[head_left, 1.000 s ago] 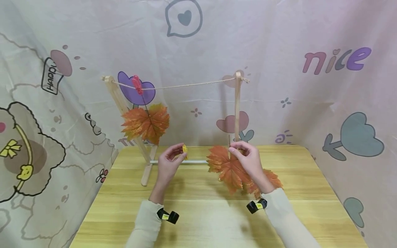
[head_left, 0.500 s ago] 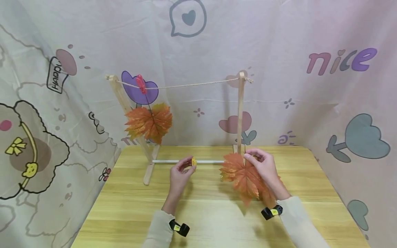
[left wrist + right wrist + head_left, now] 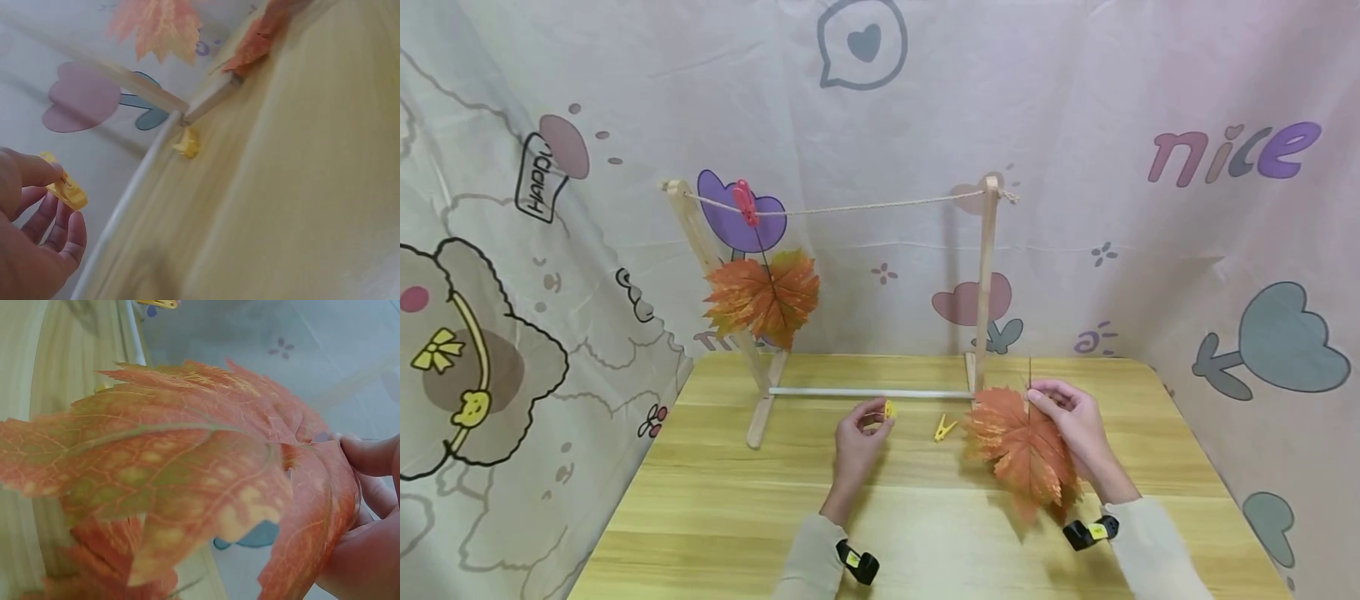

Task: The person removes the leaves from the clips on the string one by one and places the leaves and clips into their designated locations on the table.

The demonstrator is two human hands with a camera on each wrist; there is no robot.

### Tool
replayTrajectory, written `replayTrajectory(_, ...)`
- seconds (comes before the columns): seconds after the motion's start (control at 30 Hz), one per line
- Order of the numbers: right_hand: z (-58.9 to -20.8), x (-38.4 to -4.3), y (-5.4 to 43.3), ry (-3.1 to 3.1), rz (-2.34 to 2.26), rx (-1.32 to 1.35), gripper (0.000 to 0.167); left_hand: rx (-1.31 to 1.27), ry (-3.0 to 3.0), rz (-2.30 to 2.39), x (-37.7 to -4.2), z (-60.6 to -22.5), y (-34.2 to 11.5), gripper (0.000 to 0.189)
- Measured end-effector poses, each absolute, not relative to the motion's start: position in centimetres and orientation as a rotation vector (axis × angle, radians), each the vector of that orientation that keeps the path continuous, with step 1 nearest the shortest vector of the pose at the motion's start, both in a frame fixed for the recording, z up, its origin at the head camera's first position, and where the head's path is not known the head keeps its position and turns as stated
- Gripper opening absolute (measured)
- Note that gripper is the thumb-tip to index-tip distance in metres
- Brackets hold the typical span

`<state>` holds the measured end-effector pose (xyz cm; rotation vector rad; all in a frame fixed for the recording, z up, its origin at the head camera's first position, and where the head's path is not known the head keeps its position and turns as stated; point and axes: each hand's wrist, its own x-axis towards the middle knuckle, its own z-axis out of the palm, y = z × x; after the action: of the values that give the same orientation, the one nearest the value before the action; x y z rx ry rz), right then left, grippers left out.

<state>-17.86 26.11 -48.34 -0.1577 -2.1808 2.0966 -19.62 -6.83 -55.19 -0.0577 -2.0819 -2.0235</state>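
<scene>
My left hand (image 3: 859, 437) pinches a yellow clothespin (image 3: 69, 192) between thumb and fingers, just above the table in front of the white rod. With thumb and fingertips, my right hand (image 3: 1078, 425) holds an orange maple leaf (image 3: 1022, 446) by its upright stem, at the right side. The leaf hangs down below the fingers and fills much of the right wrist view. A second orange leaf (image 3: 115, 556) lies behind it, mostly hidden from the head view. Between the hands, another yellow clothespin (image 3: 943, 428) lies on the table.
A wooden stand with a left post (image 3: 696, 237) and a right post (image 3: 987, 283) carries a string (image 3: 865, 206) across its top. From it a pink clothespin (image 3: 746, 202) hangs an orange leaf (image 3: 767, 292). A white rod (image 3: 850, 392) joins the stand's feet.
Both hands have moved right and lower in the head view, still holding the clothespin and the leaf. The clothespin on the table, mostly covered by the leaf before, now shows.
</scene>
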Motion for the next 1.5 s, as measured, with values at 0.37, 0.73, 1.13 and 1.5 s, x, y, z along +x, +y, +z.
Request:
replayTrajectory(0.37,-49.0,-17.0,30.2,-2.185,2.102,-0.145,0.017,0.087,-2.337,-1.771,-19.5,-57.3,-5.0,0.03)
replayTrajectory(0.73,-49.5,-16.0,35.1,-2.162,2.153,-0.178,0.014,0.115,-2.421,-1.616,-20.5,-58.5,-3.4,0.029)
replayTrajectory(1.13,-52.0,-16.1,39.5,-2.377,1.978,-0.349,0.013,-0.001,-2.44,-1.396,-21.0,-59.3,-2.3,0.026)
replayTrajectory(1.5,-53.9,-18.2,40.6,-2.583,1.537,-0.324,0.049,0.042,-2.45,-1.359,-20.8,-59.4,-1.7,0.022)
